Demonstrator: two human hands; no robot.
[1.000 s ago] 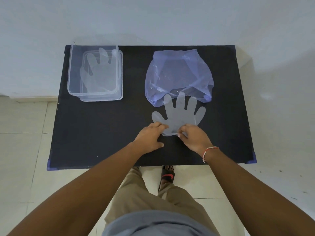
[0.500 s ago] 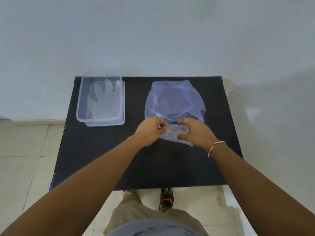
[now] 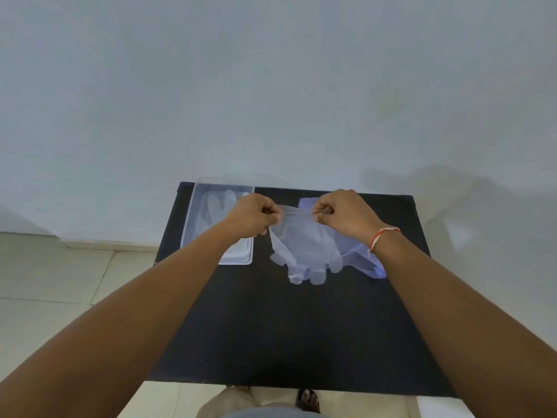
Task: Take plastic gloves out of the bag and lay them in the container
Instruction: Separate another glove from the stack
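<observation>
A clear plastic glove (image 3: 304, 251) hangs in the air above the black table (image 3: 286, 333), fingers pointing down. My left hand (image 3: 254, 215) and my right hand (image 3: 343, 214) each pinch one corner of its cuff and hold it stretched between them. Behind the glove lies the bluish plastic bag (image 3: 366, 260), largely hidden by the glove and my right wrist. At the table's far left stands the clear container (image 3: 238, 257) with another clear glove (image 3: 217, 206) lying flat inside it; my left hand covers part of it.
A pale wall rises directly behind the table. Tiled floor shows to the left and below the table's near edge. My legs and a sandalled foot (image 3: 307, 401) are under the near edge.
Both hands lifted the glove off the table and raised it by the cuff, so it now hangs fingers down. My head tilted up, showing more wall.
</observation>
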